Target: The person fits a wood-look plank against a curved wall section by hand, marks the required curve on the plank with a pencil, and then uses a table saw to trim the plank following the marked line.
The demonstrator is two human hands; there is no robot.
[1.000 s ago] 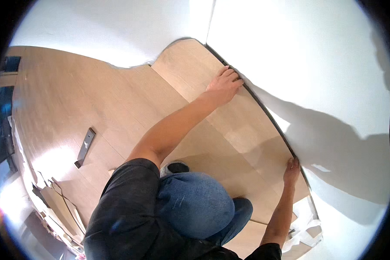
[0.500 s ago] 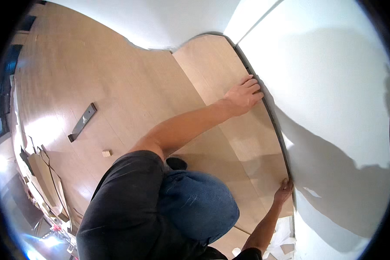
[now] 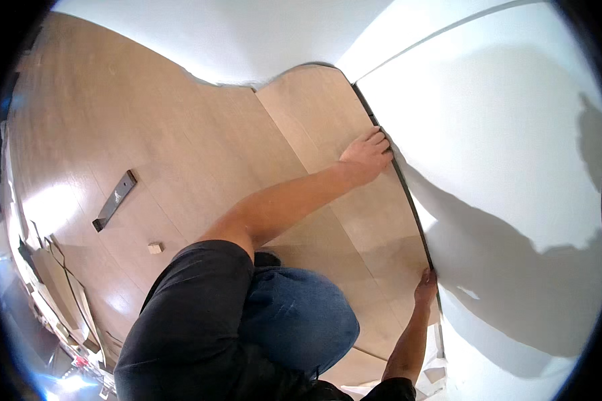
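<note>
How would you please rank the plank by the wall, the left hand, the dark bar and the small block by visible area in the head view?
1. Plank, clearly largest though partly hidden
2. Left hand
3. Dark bar, slimmer than the hand
4. Small block

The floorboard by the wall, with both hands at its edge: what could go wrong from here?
Fingers could get pinched: the left hand and right hand are both at the dark gap between the floorboard and the white wall, should the board shift.

Someone might trip: a dark bar and a small block lie loose on the floor, left of the person.
</note>
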